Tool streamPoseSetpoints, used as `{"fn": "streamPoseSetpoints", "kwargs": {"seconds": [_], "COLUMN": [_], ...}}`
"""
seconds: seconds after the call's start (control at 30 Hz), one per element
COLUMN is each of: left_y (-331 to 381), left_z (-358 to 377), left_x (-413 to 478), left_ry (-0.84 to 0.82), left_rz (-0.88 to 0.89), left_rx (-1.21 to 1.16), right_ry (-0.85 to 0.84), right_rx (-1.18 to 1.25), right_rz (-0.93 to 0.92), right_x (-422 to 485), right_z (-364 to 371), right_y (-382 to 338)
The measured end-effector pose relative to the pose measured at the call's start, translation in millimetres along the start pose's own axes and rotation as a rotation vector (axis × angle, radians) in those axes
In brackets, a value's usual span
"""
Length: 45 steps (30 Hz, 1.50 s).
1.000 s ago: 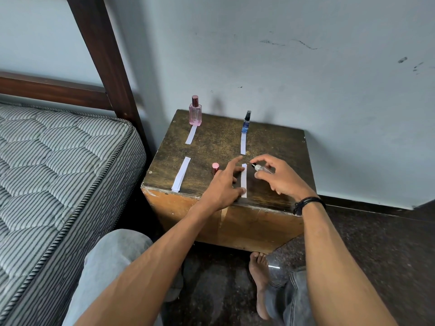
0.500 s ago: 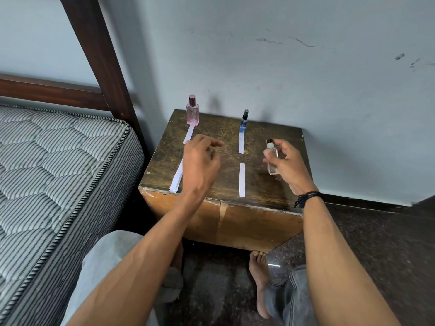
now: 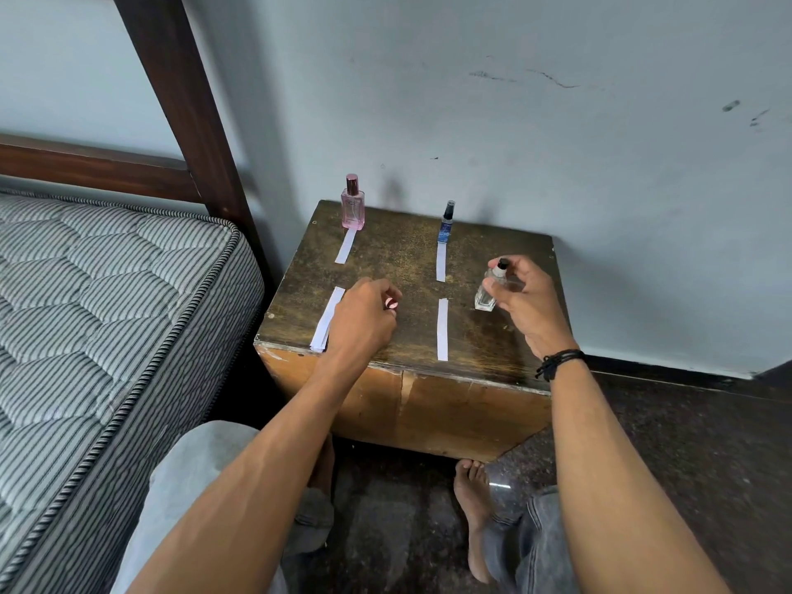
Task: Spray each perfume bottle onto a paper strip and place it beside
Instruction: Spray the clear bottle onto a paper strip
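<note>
My right hand [image 3: 520,300] grips a clear glass perfume bottle [image 3: 487,293] upright, its black nozzle bare, just right of a white paper strip [image 3: 442,329] near the front of the wooden box [image 3: 407,392]. My left hand [image 3: 364,321] pinches a small pink cap [image 3: 390,303] over the box top, beside a stack of paper strips [image 3: 326,319] at the front left. At the back, a pink bottle [image 3: 352,203] stands behind its strip [image 3: 346,246]. A small blue bottle [image 3: 445,222] stands behind another strip [image 3: 441,263].
A striped mattress [image 3: 107,315] and a dark wooden bed post [image 3: 188,105] lie to the left. The pale wall [image 3: 557,143] rises right behind the box. My knees and bare feet [image 3: 473,508] are on the dark floor in front of it.
My right hand lifted the clear bottle off the strip and holds it upright to the right. My left hand carried the pink cap to the left and lowered it toward the box top.
</note>
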<state>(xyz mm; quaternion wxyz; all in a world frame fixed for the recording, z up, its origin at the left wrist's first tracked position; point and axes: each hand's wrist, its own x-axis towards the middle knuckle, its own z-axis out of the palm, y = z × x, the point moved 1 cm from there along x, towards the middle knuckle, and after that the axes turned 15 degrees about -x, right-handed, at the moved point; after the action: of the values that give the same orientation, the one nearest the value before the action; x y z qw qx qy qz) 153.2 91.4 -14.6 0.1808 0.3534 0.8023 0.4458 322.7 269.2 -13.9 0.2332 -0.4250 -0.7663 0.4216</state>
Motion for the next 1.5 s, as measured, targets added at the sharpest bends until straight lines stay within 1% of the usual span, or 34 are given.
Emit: {"fn": "streamPoseSetpoints", "kwargs": {"seconds": [0.17, 0.37, 0.5, 0.57, 0.63, 0.67, 0.73, 0.83, 0.9, 0.93, 1.0, 1.1, 1.27, 1.43, 1.5], "left_y": [1.3, 5.3, 8.5, 9.7, 10.5, 11.1, 12.7, 17.5, 20.9, 22.3, 24.0, 25.0, 26.2, 26.1, 27.3], "left_z": [1.3, 0.2, 1.3, 1.8, 2.7, 2.9, 3.5, 5.8, 8.5, 9.6, 12.3, 17.0, 18.5, 19.6, 21.6], "left_x": [1.0, 1.2, 0.3, 0.4, 1.1, 1.3, 0.8, -4.4, -9.0, -10.7, -13.0, -16.1, -18.7, -18.7, -18.7], "left_ry": [0.021, 0.069, 0.085, 0.082, 0.069, 0.060, 0.044, 0.014, -0.008, -0.015, -0.024, -0.027, 0.003, 0.034, 0.049], "left_rz": [0.005, 0.070, 0.116, 0.132, 0.139, 0.141, 0.154, 0.185, 0.214, 0.228, 0.255, 0.313, 0.370, 0.415, 0.433], "left_rx": [-0.027, -0.183, -0.246, -0.280, -0.314, -0.329, -0.365, -0.442, -0.484, -0.498, -0.511, -0.513, -0.466, -0.394, -0.389], "right_ry": [-0.021, -0.059, -0.084, -0.071, -0.014, 0.046, 0.220, 0.449, 0.497, 0.490, 0.424, 0.288, 0.106, 0.021, 0.014], "right_rx": [-0.026, -0.030, -0.041, -0.070, -0.103, -0.134, -0.199, -0.214, -0.254, -0.289, -0.382, -0.469, -0.517, -0.459, -0.411], "right_rz": [-0.009, -0.006, 0.005, -0.003, -0.031, -0.066, -0.177, -0.341, -0.441, -0.497, -0.592, -0.661, -0.576, -0.482, -0.458], "right_x": [0.2, -1.8, -3.7, -5.3, -6.2, -7.1, -10.9, -20.8, -25.0, -26.1, -28.5, -32.0, -33.4, -32.4, -33.3], "right_z": [-2.2, -5.4, -9.8, -14.9, -20.9, -22.6, -22.9, -20.1, -17.1, -14.7, -7.7, 4.1, 16.4, 18.3, 17.8], "right_y": [-0.1, -2.5, -6.1, -10.2, -14.6, -17.1, -22.9, -33.7, -39.3, -41.6, -44.9, -47.7, -50.5, -51.8, -53.8]}}
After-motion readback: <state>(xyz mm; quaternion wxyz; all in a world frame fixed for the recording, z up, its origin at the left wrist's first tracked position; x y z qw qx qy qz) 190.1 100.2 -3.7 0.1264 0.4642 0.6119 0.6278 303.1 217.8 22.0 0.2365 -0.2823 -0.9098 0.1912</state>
